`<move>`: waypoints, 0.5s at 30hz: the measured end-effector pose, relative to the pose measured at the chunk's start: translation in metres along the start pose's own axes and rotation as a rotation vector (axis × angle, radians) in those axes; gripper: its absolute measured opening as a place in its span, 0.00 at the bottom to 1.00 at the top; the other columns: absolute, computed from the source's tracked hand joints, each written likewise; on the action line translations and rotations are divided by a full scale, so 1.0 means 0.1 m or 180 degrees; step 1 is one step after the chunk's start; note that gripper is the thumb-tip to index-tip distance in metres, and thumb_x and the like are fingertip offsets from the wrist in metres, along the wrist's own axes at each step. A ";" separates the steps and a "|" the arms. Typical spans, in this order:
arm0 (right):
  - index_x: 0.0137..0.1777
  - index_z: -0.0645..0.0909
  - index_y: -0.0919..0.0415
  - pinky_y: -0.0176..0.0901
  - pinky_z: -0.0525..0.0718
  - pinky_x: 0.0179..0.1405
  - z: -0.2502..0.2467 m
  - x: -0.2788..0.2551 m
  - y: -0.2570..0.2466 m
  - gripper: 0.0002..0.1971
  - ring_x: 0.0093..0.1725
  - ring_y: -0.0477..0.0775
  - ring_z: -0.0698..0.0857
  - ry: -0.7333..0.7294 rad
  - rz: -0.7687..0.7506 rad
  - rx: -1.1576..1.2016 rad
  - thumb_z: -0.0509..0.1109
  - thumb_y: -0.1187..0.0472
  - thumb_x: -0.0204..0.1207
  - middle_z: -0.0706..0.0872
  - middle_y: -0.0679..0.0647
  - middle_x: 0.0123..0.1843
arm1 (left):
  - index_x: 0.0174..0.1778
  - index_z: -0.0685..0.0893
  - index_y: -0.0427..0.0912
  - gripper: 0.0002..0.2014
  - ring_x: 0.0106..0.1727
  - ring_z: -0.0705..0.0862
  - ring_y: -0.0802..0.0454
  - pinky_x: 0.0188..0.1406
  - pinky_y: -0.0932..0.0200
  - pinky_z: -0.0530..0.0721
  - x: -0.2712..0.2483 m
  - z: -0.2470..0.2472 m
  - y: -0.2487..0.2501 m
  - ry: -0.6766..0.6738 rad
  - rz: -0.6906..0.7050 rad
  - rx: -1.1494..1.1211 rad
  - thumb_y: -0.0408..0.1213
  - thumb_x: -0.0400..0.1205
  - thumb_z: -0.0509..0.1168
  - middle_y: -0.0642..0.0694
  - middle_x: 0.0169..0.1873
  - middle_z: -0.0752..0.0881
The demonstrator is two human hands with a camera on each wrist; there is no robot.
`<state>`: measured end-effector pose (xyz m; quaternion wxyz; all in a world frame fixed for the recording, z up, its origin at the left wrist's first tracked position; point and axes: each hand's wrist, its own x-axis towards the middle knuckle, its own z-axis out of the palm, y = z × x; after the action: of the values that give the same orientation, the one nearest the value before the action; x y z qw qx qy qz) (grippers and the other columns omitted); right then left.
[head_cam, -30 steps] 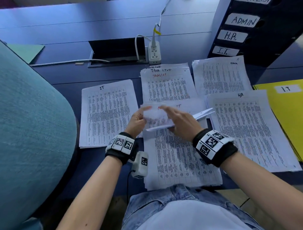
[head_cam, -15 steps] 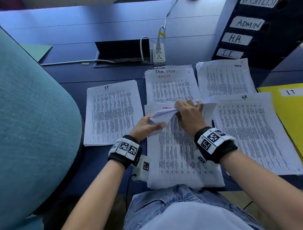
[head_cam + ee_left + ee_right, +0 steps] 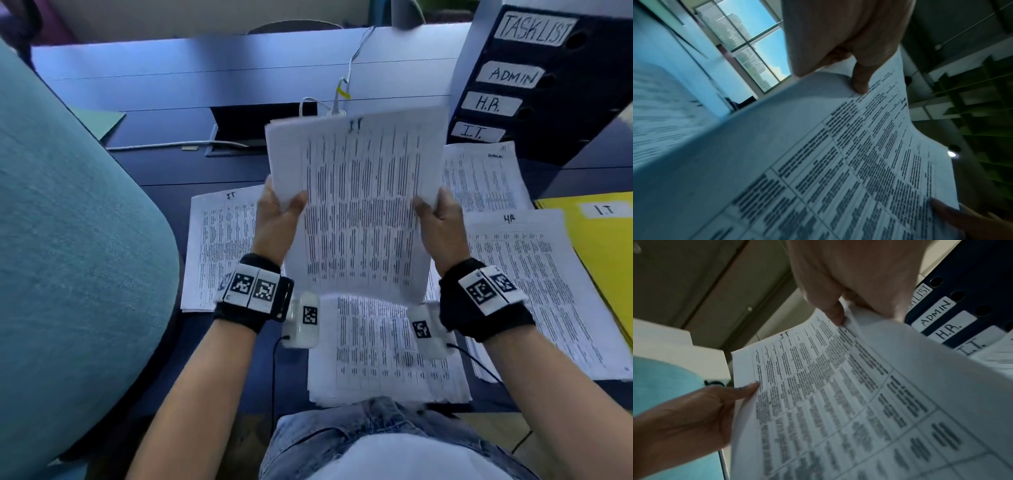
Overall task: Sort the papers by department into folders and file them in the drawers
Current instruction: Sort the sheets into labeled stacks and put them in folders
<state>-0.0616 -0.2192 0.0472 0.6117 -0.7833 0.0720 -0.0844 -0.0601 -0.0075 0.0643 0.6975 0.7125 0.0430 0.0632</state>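
I hold up a printed sheet headed "IT" (image 3: 356, 205) above the desk, tilted toward me. My left hand (image 3: 277, 219) pinches its left edge, thumb on the front. My right hand (image 3: 440, 222) pinches its right edge the same way. The left wrist view shows my thumb (image 3: 860, 81) on the paper (image 3: 838, 162), and the right wrist view shows my thumb (image 3: 835, 313) on the sheet (image 3: 828, 394). Below lies the unsorted stack (image 3: 383, 359). Sorted piles lie around: IT pile (image 3: 219, 246) at left, HR pile (image 3: 534, 281) at right, admin pile (image 3: 479, 178) behind it.
A yellow folder labelled I.T. (image 3: 606, 246) lies at the right edge. A dark drawer unit (image 3: 548, 85) with labels TASKLIST, ADMIN, H.R., I.T. stands at back right. A teal chair back (image 3: 68, 240) fills the left. A cable hatch (image 3: 253, 130) and white cable sit behind the papers.
Both hands peeled the top sheet from the unsorted stack and lifted it up in front of me; it now hides the tasklist pile. The head camera tilted upward.
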 end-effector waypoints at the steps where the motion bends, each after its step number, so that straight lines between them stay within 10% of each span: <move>1: 0.45 0.67 0.60 0.31 0.76 0.39 0.01 0.00 -0.08 0.05 0.34 0.35 0.77 0.0108 -0.0175 0.0086 0.59 0.66 0.83 0.75 0.48 0.38 | 0.63 0.71 0.37 0.18 0.57 0.82 0.48 0.55 0.56 0.85 0.01 0.01 0.09 0.0050 0.0178 -0.0038 0.33 0.79 0.65 0.42 0.55 0.82; 4: 0.58 0.64 0.59 0.40 0.80 0.54 0.03 -0.04 -0.26 0.07 0.52 0.48 0.81 0.0339 -0.0625 0.0458 0.57 0.66 0.84 0.78 0.51 0.53 | 0.63 0.71 0.39 0.24 0.57 0.83 0.47 0.55 0.55 0.85 0.02 0.02 0.25 0.0132 0.0584 -0.0179 0.41 0.72 0.68 0.42 0.55 0.83; 10: 0.65 0.63 0.70 0.20 0.78 0.38 0.12 -0.22 -0.05 0.17 0.40 0.23 0.81 0.0318 -0.0446 0.0518 0.62 0.66 0.82 0.79 0.43 0.50 | 0.66 0.71 0.29 0.37 0.57 0.85 0.41 0.55 0.42 0.85 -0.12 -0.06 -0.06 -0.0018 0.0016 -0.0304 0.47 0.66 0.73 0.34 0.57 0.83; 15: 0.65 0.64 0.67 0.26 0.79 0.33 0.25 -0.22 0.07 0.14 0.34 0.31 0.80 0.0344 -0.0135 0.0307 0.58 0.64 0.83 0.78 0.41 0.44 | 0.61 0.77 0.33 0.15 0.56 0.83 0.42 0.57 0.45 0.84 -0.19 -0.10 -0.27 0.0056 -0.0499 0.0462 0.34 0.80 0.65 0.40 0.53 0.84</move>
<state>-0.0780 -0.1926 0.0333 0.6420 -0.7485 0.0843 -0.1429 -0.0802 0.0003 0.0367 0.6465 0.7550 0.1092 0.0115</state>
